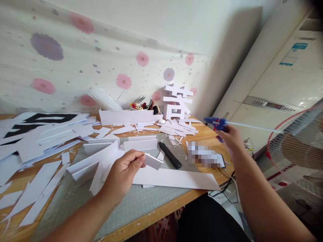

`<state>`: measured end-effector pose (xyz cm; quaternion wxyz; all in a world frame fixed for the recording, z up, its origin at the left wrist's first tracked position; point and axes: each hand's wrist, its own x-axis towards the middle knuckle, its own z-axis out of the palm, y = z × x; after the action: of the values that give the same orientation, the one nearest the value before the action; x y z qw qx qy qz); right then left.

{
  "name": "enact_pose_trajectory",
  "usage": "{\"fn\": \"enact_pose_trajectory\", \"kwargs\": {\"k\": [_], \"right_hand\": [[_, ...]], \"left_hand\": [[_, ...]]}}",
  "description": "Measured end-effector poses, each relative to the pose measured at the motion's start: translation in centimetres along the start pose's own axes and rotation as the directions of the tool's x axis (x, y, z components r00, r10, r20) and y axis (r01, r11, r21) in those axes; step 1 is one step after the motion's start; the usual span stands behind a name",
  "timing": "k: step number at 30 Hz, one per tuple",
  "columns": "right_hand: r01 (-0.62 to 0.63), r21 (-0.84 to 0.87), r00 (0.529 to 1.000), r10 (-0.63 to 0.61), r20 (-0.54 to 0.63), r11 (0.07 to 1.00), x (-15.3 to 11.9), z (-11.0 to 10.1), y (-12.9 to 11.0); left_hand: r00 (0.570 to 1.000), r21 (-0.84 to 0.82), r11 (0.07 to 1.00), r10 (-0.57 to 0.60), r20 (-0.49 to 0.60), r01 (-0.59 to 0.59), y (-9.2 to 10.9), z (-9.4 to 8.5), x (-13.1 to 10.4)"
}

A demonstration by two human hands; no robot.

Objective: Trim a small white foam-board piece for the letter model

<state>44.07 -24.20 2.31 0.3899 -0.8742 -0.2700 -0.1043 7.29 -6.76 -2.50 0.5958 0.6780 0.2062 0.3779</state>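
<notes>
My left hand [128,168] pinches a small white foam board piece [153,161] between thumb and fingers, above the cutting mat. Out at the right edge of the table, my right hand [230,138] is wrapped round a blue glue gun [216,123], with a long clear glue stick [248,126] sticking out of its back. Beneath and behind the left hand stands a partly built white foam board shape [101,154] with upright walls. A long white strip [176,178] lies flat across the mat, and a black-handled cutter [170,155] rests just above it.
The green cutting mat [156,198] covers the table's front. White offcuts [40,188] litter the left side. At the back are a white box [126,117] of tools and a finished white character [178,102]. A phone [205,155] lies right; a fan [300,137] stands beyond.
</notes>
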Motion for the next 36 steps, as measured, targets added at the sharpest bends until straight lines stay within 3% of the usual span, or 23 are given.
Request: {"fn": "enact_pose_trajectory", "kwargs": {"k": [1,2,4,6,9,11,13,19,36], "right_hand": [[0.030,0.109,1.000,-0.031,0.005,0.994,-1.4,0.0,-0.8],[0.060,0.339,0.997,-0.070,0.018,0.939,-3.0,0.1,-1.7],[0.068,0.632,0.977,-0.179,0.113,0.772,-6.4,0.5,-3.5],[0.002,0.679,0.917,-0.272,0.291,0.734,-9.5,1.0,-5.4],[-0.069,0.674,0.764,-0.395,0.510,0.736,-12.6,2.0,-7.6],[-0.070,0.659,0.687,-0.443,0.576,0.749,-13.6,2.6,-8.5],[-0.044,0.645,0.651,-0.468,0.598,0.763,-14.0,3.1,-9.0],[-0.042,0.655,0.620,-0.494,0.609,0.755,-14.1,3.9,-8.5],[-0.145,0.577,0.622,-0.379,0.685,0.804,-14.2,4.1,-7.5]], "left_hand": [[1.000,0.008,1.000,-0.001,-0.004,0.001,0.0,0.0,0.0],[1.000,0.005,1.000,0.001,-0.015,-0.001,-0.1,0.0,0.0],[0.999,-0.025,1.000,0.009,-0.041,-0.010,-0.1,-0.1,0.1],[0.999,-0.040,0.999,0.021,-0.045,-0.023,-0.1,-0.1,0.1],[0.999,-0.028,0.999,0.041,-0.008,-0.041,-0.1,-0.1,0.1],[0.999,-0.024,0.999,0.048,0.012,-0.047,0.1,0.0,0.1],[0.998,-0.017,0.998,0.056,0.021,-0.055,0.2,0.0,0.1],[0.997,-0.015,0.997,0.073,0.037,-0.072,0.2,-0.1,0.1],[0.993,0.036,0.994,0.096,0.067,-0.099,0.8,-0.2,0.1]]}}
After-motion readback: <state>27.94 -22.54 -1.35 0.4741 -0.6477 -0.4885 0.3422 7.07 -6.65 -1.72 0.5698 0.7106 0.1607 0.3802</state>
